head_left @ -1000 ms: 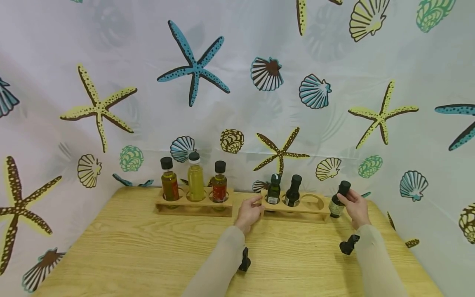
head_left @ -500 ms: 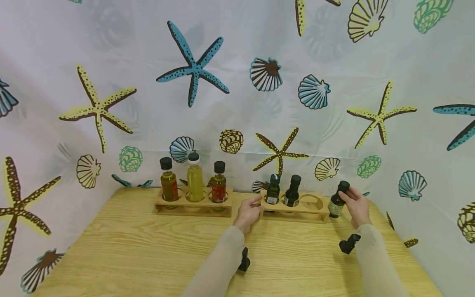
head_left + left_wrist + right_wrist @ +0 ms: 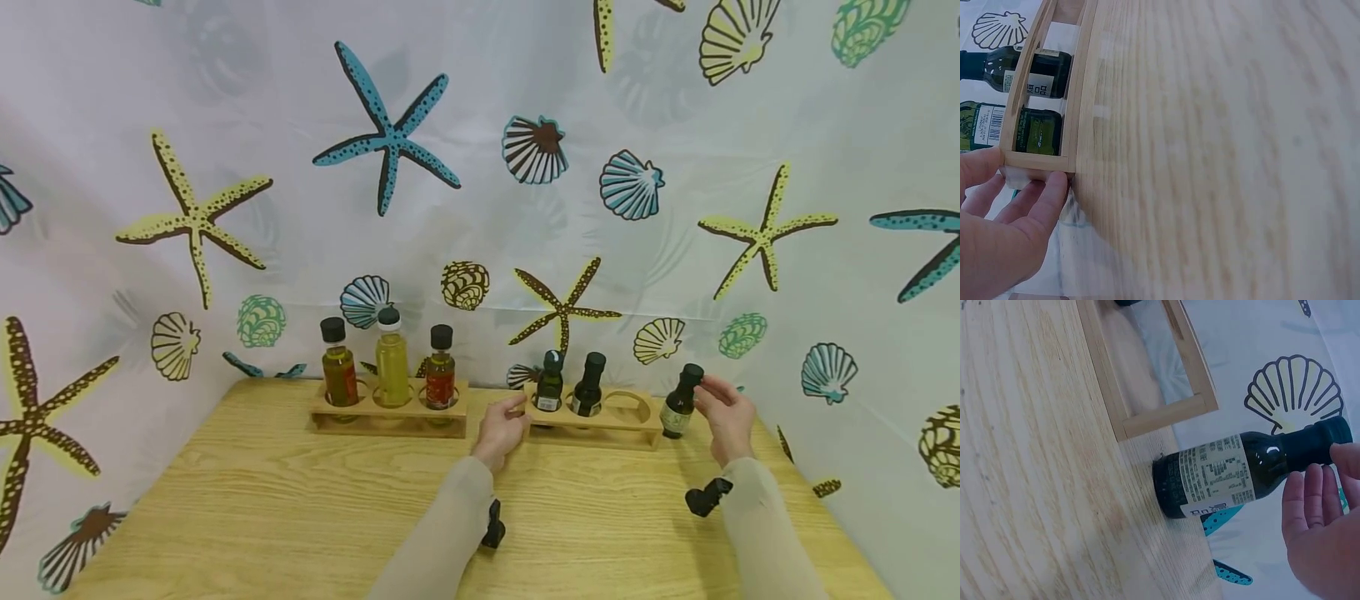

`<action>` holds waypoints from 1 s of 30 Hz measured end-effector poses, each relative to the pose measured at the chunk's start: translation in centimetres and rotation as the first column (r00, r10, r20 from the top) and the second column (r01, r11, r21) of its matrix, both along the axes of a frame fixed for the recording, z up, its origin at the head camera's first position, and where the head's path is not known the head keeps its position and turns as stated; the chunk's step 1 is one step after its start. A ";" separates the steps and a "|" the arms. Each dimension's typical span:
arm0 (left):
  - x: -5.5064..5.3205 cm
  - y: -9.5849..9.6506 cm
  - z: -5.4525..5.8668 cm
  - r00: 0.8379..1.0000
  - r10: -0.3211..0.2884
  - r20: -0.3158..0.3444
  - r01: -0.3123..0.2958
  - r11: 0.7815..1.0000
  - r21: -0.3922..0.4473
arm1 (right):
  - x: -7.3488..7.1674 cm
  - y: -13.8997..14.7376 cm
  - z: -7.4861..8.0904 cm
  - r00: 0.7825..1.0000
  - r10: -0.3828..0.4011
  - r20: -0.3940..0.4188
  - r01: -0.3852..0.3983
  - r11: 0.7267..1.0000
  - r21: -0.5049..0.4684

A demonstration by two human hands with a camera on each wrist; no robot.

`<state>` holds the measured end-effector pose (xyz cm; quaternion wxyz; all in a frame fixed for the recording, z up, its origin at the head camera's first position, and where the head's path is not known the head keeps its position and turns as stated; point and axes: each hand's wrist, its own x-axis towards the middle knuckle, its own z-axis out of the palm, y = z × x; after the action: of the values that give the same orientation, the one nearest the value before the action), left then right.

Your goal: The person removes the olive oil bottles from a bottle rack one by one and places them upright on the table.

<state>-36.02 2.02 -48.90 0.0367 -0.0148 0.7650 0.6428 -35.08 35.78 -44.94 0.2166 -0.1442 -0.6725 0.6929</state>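
The right wooden bottle rack (image 3: 603, 422) holds two dark bottles and has one bare ring at its right end. My left hand (image 3: 502, 431) touches the rack's left end with thumb and fingertips; in the left wrist view, extended fingers (image 3: 1050, 197) lie against the end board. Beside the rack's right end, a dark sauce bottle (image 3: 677, 404) with a pale label and black cap stands on the table, tilted slightly right. My right hand (image 3: 727, 417) is at its neck. In the right wrist view the thumb overlaps the cap, and loosely extended fingers (image 3: 1297, 500) lie alongside the neck.
A second wooden rack (image 3: 390, 427) stands left of my left hand, holding three bottles, two with red labels and one yellow (image 3: 392, 371). Both racks stand at the back of the wooden table (image 3: 300, 508). A curtain (image 3: 465, 208) printed with starfish and shells hangs close behind.
My right hand has moved slightly right and its fingers have loosened around the bottle's neck. The bottle stands a little more upright. The left hand stays at the rack's end.
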 end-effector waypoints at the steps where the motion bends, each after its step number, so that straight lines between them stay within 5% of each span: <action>1: 0.0 0.0 0.1 1.000 -0.002 0.000 0.002 1.000 0.002 | 0.0 -0.1 0.0 1.000 -0.010 -0.010 0.010 1.000 -0.020; 6: 0.1 -0.1 0.2 1.000 -0.017 -0.018 0.017 1.000 -0.007 | -0.1 -0.9 -0.2 0.996 -0.085 -0.020 0.083 0.995 -0.053; 12: 0.1 -0.8 0.1 1.000 0.014 -0.025 -0.014 1.000 -0.003 | -0.5 -2.9 -0.4 0.997 -0.053 -0.050 0.049 0.996 -0.080; 21: -0.1 -1.0 0.2 1.000 0.005 -0.018 -0.005 1.000 0.002 | -0.1 -5.4 -0.7 0.996 0.087 -0.019 -0.087 0.996 -0.024; 30: 0.1 -0.7 0.0 1.000 -0.016 -0.027 0.016 1.000 0.000 | 0.0 -7.7 -1.1 0.969 0.246 0.008 -0.246 0.969 -0.031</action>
<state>-35.95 1.30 -48.89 0.0313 0.0000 0.7654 0.6428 -35.12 28.12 -46.05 0.1231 -0.0669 -0.6759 0.7235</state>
